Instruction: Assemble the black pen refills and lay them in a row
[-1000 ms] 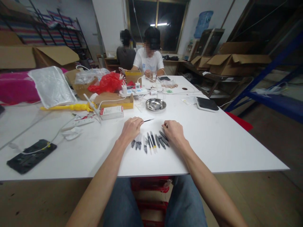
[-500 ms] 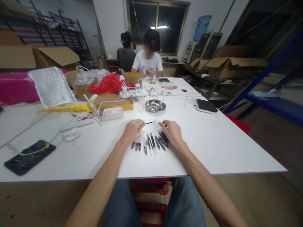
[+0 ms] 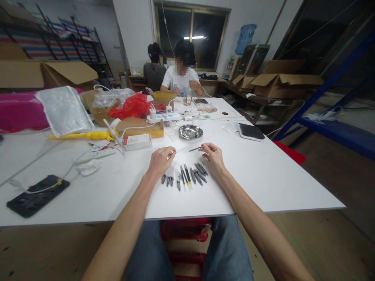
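Observation:
My right hand (image 3: 213,154) pinches a thin dark pen refill (image 3: 195,149) that points left, with a yellowish bit near its free end. Across from it, my left hand (image 3: 161,159) is closed, and a small thing shows at its fingers, too tiny to name. Below both hands pen parts lie in a row on the white table. Clear caps with black ends (image 3: 169,180) are at the left, dark refills with yellow bands (image 3: 186,175) in the middle, and dark grey pen barrels (image 3: 197,176) at the right. Beyond the hands stands a shiny metal dish (image 3: 191,132) with small dark bits inside.
Left on the table (image 3: 258,183) are a white box (image 3: 137,141), a yellow tool (image 3: 88,135), a power strip (image 3: 166,116), cables and a black phone-like slab (image 3: 38,195). A black-topped device (image 3: 251,131) lies right. A person (image 3: 182,76) sits at the far end.
The refill that stuck out of my left hand is now in my right hand. My left hand has drawn slightly left. The far person has raised one hand.

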Tool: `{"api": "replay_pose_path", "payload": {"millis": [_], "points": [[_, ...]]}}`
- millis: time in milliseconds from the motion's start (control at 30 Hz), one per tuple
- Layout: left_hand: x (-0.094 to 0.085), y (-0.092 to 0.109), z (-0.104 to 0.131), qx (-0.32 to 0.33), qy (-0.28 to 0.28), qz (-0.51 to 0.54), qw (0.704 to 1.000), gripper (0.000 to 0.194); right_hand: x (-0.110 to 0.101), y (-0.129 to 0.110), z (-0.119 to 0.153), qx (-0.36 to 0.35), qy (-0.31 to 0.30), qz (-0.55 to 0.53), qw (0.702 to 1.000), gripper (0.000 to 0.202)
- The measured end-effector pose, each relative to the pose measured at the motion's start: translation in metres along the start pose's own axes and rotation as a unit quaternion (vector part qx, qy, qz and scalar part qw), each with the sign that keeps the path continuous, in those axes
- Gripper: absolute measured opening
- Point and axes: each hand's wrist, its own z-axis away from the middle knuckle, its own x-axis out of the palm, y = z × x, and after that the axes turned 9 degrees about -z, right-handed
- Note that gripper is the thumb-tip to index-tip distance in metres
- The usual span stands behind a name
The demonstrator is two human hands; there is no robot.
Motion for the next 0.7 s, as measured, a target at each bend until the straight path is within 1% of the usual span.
{"api": "replay_pose_path", "payload": {"millis": [67, 167, 233, 300, 400, 467, 600, 700], "points": [[-0.003, 0.0, 0.0, -0.039, -0.016, -0.019, 0.999, 0.011, 0.001, 0.001, 0.001, 0.02, -0.015, -0.008, 1.0, 0.039], [-0.007, 0.001, 0.0, -0.079, -0.061, -0.057, 0.993, 0.011, 0.004, 0.003, 0.003, 0.043, -0.049, -0.026, 0.998, 0.038], [-0.009, 0.001, -0.001, -0.101, -0.094, -0.094, 0.986, 0.012, 0.005, 0.006, 0.004, 0.048, -0.067, -0.026, 0.996, 0.036], [-0.011, 0.001, -0.001, -0.122, -0.126, -0.132, 0.976, 0.014, 0.005, 0.009, 0.003, 0.041, -0.079, -0.003, 0.996, 0.034], [-0.012, -0.001, 0.0, -0.14, -0.165, -0.177, 0.96, 0.016, 0.007, 0.01, 0.004, 0.017, -0.102, 0.056, 0.993, 0.033], [-0.011, -0.003, 0.0, -0.145, -0.177, -0.198, 0.953, 0.017, 0.01, 0.009, 0.007, -0.015, -0.126, 0.104, 0.986, 0.033], [-0.008, -0.005, 0.001, -0.149, -0.184, -0.213, 0.948, 0.018, 0.019, 0.006, 0.016, -0.087, -0.16, 0.22, 0.958, 0.027], [-0.006, -0.007, 0.001, -0.143, -0.183, -0.21, 0.95, 0.017, 0.021, 0.007, 0.02, -0.11, -0.18, 0.275, 0.938, 0.021]]}}
